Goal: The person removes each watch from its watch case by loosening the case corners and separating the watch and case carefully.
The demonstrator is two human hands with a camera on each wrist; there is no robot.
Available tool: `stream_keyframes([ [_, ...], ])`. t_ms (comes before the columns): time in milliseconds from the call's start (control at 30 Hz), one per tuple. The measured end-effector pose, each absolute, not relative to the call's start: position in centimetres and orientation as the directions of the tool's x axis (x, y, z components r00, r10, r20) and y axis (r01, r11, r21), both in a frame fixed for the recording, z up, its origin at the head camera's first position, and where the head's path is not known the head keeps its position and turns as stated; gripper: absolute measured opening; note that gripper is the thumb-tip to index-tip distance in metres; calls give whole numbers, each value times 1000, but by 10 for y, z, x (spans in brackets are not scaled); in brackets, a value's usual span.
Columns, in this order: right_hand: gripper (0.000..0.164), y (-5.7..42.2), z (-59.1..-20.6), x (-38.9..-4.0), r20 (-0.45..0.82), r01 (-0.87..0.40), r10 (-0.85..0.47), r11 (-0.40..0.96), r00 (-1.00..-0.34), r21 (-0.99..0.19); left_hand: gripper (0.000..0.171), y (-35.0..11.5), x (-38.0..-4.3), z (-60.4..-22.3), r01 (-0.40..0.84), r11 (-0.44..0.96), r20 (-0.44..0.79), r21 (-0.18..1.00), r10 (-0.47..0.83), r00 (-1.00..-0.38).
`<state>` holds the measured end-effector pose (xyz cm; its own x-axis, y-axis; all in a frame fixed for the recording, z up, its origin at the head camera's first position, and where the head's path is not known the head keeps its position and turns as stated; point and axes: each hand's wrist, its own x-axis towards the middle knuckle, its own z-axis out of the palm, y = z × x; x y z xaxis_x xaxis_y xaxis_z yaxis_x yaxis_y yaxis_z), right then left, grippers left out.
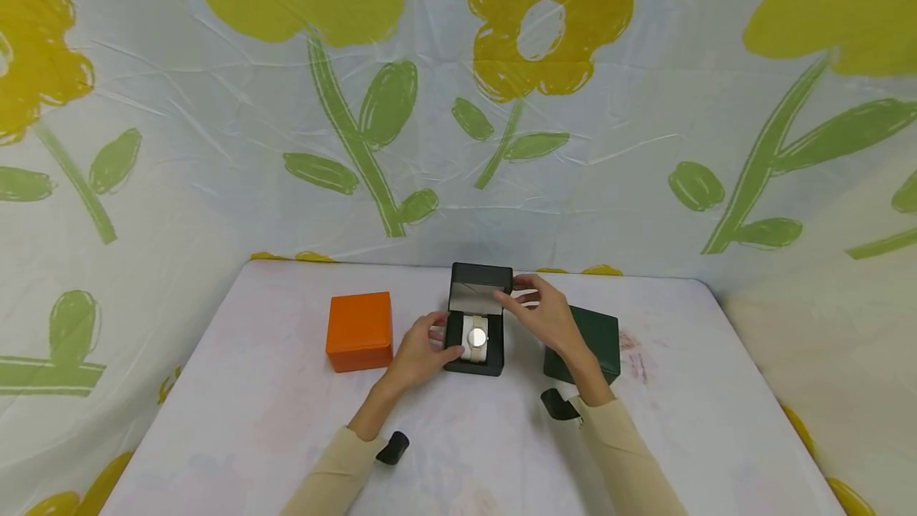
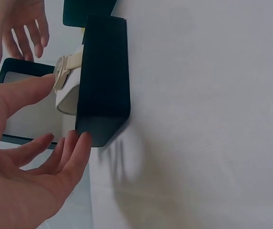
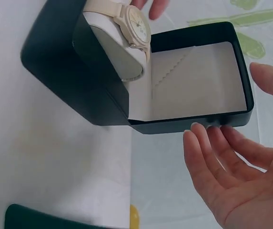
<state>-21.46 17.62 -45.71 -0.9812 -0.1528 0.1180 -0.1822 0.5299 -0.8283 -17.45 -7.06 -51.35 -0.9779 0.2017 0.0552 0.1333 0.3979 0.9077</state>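
Observation:
A dark watch box [image 1: 474,369] stands with its lid [image 3: 238,71] raised, showing a pale lining. Inside it, a watch [image 1: 477,337] with a cream strap wraps a white cushion [image 3: 112,47]. My left hand [image 1: 419,353] is at the box's left side; its fingers [image 2: 81,148] lie against or close to the side wall, and its thumb reaches over the edge near the watch. At the lid's right edge is my right hand [image 1: 544,313], fingertips [image 3: 196,131] touching or almost touching the lid's outer side, thumb apart from it.
On the white-covered table [image 1: 272,436], an orange box [image 1: 360,333] sits left of the watch box. A dark green box [image 1: 598,341] sits at the right, partly behind my right forearm. A flower-printed cloth [image 1: 236,102] hangs behind the table.

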Motion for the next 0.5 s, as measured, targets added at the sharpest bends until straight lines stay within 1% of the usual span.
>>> stream_keyframes([
  [267,52,176,-459,-203,127,-184,-141,542,-982,-820,60,-72,-180,-509,191,403,99,895,238,-966],
  [500,47,172,-463,-196,141,-202,-152,540,-978,-817,57,-70,-182,-503,240,373,146,896,262,-954],
])
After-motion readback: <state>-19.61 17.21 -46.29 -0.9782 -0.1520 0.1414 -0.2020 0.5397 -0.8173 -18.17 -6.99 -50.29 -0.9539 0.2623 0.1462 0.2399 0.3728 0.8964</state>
